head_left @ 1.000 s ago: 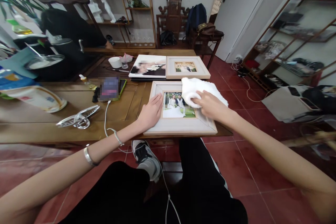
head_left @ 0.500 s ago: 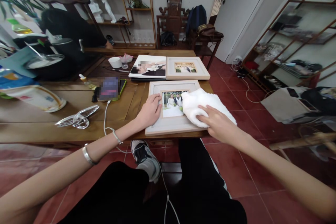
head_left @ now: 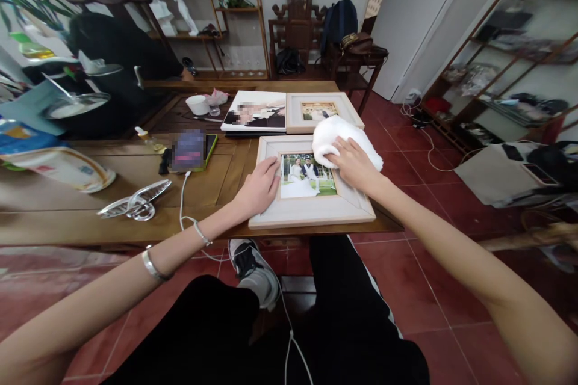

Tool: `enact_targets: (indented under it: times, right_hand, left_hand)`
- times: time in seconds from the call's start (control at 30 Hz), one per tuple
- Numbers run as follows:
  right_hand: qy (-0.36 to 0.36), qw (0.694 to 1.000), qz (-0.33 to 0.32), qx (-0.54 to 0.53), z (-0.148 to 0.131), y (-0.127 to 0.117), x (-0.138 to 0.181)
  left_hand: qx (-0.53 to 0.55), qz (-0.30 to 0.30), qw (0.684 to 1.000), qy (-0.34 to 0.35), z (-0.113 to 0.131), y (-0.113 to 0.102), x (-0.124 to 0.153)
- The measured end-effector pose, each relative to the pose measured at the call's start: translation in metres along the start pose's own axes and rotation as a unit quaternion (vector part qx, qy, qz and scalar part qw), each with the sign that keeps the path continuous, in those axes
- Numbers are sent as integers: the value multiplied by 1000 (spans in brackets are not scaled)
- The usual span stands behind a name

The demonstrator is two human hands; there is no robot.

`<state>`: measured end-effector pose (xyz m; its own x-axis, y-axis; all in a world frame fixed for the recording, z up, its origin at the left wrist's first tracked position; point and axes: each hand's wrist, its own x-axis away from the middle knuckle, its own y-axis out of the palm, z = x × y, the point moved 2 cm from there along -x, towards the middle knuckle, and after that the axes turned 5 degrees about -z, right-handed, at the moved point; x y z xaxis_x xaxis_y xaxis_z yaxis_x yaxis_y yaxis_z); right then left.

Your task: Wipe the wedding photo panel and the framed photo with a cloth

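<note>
A pale wooden picture frame (head_left: 311, 210) with a wedding photo lies flat at the near edge of the wooden table (head_left: 112, 192). My left hand (head_left: 259, 186) rests flat on the frame's left border, fingers stretched out. My right hand (head_left: 354, 165) presses a white cloth (head_left: 336, 132) onto the frame's upper right corner, fingers closed over it. The cloth hides that corner.
A second pale frame (head_left: 318, 111) and a photo album (head_left: 255, 111) lie just behind. A phone (head_left: 189, 150) with a white cable, a metal leaf-shaped object (head_left: 135, 201), a white cup (head_left: 197, 105) and bags sit to the left. Shelves, chairs and red tile floor surround the table.
My right hand has swept the white cloth from the frame's lower right up to its upper right corner. My left hand has stayed on the left border.
</note>
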<state>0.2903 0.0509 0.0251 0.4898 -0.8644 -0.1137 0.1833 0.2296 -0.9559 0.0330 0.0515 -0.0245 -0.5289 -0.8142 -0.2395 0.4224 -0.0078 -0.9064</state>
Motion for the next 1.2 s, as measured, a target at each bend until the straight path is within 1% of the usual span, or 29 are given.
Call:
enact_targets:
  times: [0.07,0.13,0.23,0.37,0.47,0.53,0.63,0.7,0.83,0.9,0.97,1.07,1.2]
  right_hand:
    - [-7,1000,-13,-6,-3,-2,10]
    - [-17,999,-30,-13,-10,-11,25]
    - [-35,997,-63,-27,-26,-31,50]
    - [-61,991,-109,-57,-51,-57,84]
    - [-61,988,-112,-88,-61,-63,99]
    - [-43,989,-99,-98,-59,-59,99]
    - [-12,991,-86,-98,-47,-45,85]
    - [10,993,-73,-91,-35,-35,69]
    - [38,996,-26,-71,-11,-18,29]
    - [39,997,-19,-63,-4,-11,12]
    - [31,998,-25,-58,-1,-8,2]
    - [10,998,-39,-58,-7,-13,7]
    - [-35,993,-90,-61,-31,-38,46]
  left_hand:
    - [7,-4,1000,-2,0,-1,-1]
    - [11,-11,1000,-3,1,-2,-2]
    - [9,-20,1000,-4,2,-2,-3]
    - [5,-15,1000,-5,2,-1,-3]
    - [2,-3,1000,-7,3,-1,-2]
    - [-1,2,1000,-9,4,-1,-1]
    - [-7,-2,1000,-11,5,-2,0]
    - [-12,-6,1000,-12,5,-2,0]
    - [-18,-7,1000,-11,4,-1,0]
    - [-19,-9,1000,-11,4,-1,0]
    - [-22,-16,1000,-12,3,0,0]
    - [-30,-34,999,-6,3,0,0]
    - [-33,-41,999,3,3,-1,-1]
